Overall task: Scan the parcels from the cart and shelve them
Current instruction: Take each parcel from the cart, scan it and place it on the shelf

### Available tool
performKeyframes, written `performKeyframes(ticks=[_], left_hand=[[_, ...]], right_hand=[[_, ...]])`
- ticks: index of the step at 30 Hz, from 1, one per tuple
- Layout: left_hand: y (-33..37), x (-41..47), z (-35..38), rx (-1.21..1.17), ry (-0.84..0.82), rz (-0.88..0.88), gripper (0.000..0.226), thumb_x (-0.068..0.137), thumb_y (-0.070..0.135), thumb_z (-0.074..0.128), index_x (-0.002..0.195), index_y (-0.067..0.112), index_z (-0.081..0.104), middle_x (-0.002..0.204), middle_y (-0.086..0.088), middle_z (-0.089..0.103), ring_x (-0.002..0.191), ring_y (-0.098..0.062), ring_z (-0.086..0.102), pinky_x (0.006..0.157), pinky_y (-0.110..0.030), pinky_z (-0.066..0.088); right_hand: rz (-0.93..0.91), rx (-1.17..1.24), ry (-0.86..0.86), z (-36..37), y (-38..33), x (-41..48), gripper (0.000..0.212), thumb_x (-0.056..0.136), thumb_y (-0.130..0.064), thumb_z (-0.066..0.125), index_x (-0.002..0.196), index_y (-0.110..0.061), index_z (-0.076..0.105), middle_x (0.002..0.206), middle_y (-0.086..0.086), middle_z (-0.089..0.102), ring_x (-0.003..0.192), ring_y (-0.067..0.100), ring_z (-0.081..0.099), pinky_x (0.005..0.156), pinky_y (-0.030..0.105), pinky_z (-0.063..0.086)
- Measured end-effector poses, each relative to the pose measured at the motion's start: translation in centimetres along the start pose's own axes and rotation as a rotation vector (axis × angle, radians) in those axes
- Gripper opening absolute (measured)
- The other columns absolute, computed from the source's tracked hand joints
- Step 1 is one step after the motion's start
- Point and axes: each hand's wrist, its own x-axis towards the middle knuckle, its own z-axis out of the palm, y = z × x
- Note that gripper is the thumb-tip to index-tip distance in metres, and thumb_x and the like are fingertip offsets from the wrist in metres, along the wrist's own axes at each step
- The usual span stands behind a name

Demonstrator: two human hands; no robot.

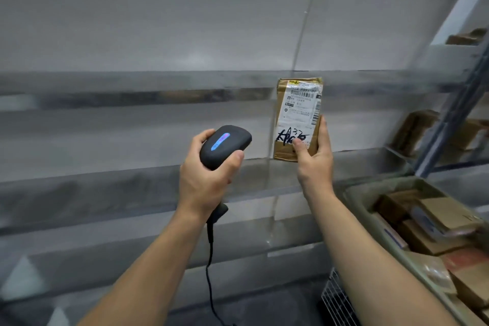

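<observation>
While upright, parcel (296, 119) beside scanner (225, 145).

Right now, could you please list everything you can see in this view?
parcel: one, brown with white label, held upright at centre.
scanner: one, black, blue light on top, centre-left, cord hanging down.
bin: one, grey-green, lower right.
boxes in bin: several, brown, count unclear.
shelves: grey, blurred, across the background.
shelved boxes: a few, brown, far right.
left hand: grips the scanner.
right hand: fingers around the parcel.
</observation>
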Motion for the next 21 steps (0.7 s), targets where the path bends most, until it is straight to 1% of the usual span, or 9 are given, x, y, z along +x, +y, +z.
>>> performKeyframes(ticks=[2,4,6,9,11,14,17,21], left_hand=[[0.6,1.2,-3.2,-0.005,0.036,0.029,0.059,0.061,0.052,0.078,0.115,0.040,0.058,0.099,0.005,0.071,0.068,-0.021,0.065,0.056,-0.023,0.053],[1.4,2.5,-6.4,0.006,0.064,0.056,0.059,0.060,0.054,0.077,0.115,0.041,0.058,0.100,0.002,0.071,0.067,-0.021,0.065,0.056,-0.022,0.053],[2.0,3.7,-9.5,0.014,0.086,0.080,0.061,0.062,0.052,0.078,0.118,0.038,0.058,0.102,-0.003,0.071,0.068,-0.021,0.065,0.056,-0.022,0.053],[2.8,5.4,-14.1,0.047,0.130,0.109,0.057,0.069,0.043,0.079,0.121,0.036,0.057,0.099,-0.006,0.072,0.062,-0.018,0.065,0.057,-0.021,0.053],[3.2,6.4,-16.9,0.054,0.157,0.139,0.059,0.067,0.047,0.079,0.121,0.036,0.058,0.096,-0.004,0.073,0.059,-0.017,0.065,0.056,-0.023,0.053],[3.9,7.8,-21.0,0.059,0.199,0.178,0.070,0.063,0.051,0.077,0.126,0.028,0.058,0.101,-0.007,0.072,0.064,-0.020,0.065,0.055,-0.021,0.053],[4.4,8.9,-24.5,0.065,0.238,0.204,0.072,0.064,0.051,0.077,0.128,0.025,0.057,0.106,-0.011,0.071,0.070,-0.024,0.066,0.056,-0.021,0.053],[4.7,10.8,-27.9,0.094,0.308,0.232,0.073,0.062,0.054,0.076,0.126,0.025,0.058,0.104,-0.011,0.071,0.068,-0.024,0.065,0.055,-0.021,0.053]], right_hand=[[-0.022,0.058,-0.027,3.7,-1.6,-0.3,0.068,0.097,-0.024,0.063,0.143,-0.061,0.030,0.152,-0.011,0.045,0.134,0.013,0.050,0.108,0.044,0.049],[-0.039,0.103,-0.045,7.3,-3.2,-0.8,0.070,0.099,-0.020,0.062,0.150,-0.054,0.029,0.149,-0.011,0.047,0.132,0.011,0.051,0.108,0.039,0.049],[-0.067,0.143,-0.064,10.8,-4.8,-1.3,0.072,0.099,-0.019,0.062,0.153,-0.048,0.026,0.149,-0.012,0.047,0.132,0.009,0.051,0.108,0.037,0.048],[-0.085,0.206,-0.086,16.0,-6.9,-1.9,0.072,0.098,-0.018,0.063,0.154,-0.047,0.026,0.146,-0.015,0.049,0.130,0.008,0.052,0.109,0.039,0.048],[-0.101,0.250,-0.108,19.2,-7.9,-2.3,0.072,0.097,-0.019,0.064,0.153,-0.048,0.028,0.147,-0.013,0.050,0.131,0.009,0.052,0.109,0.042,0.048],[-0.123,0.332,-0.154,23.8,-9.5,-3.2,0.072,0.097,-0.015,0.064,0.153,-0.047,0.031,0.148,-0.013,0.050,0.133,0.009,0.052,0.109,0.042,0.048],[-0.130,0.405,-0.206,28.0,-11.1,-4.0,0.072,0.098,-0.009,0.063,0.153,-0.043,0.031,0.147,-0.013,0.051,0.132,0.008,0.053,0.108,0.038,0.049],[-0.155,0.434,-0.273,33.0,-12.3,-4.2,0.072,0.097,-0.011,0.064,0.153,-0.044,0.032,0.149,-0.012,0.049,0.134,0.010,0.052,0.108,0.041,0.049]])
